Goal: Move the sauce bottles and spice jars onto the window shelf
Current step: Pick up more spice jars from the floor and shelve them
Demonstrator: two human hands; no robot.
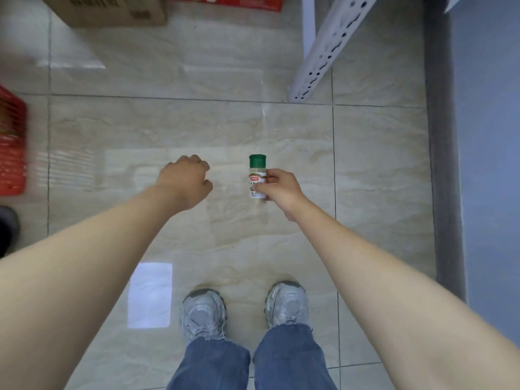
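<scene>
Spice jar [257, 178] sits pinched by your right hand [281, 190] fingertips mid-air above the floor tiles [374, 153], left hand [184, 178] curled empty, so that light pinch could slip while walking.

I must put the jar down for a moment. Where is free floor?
Free: the tiles ahead of the shoes, between the red basket and white rack. Crowded: the top edge, with cardboard box and red carton. The right hand holds the spice jar.
</scene>
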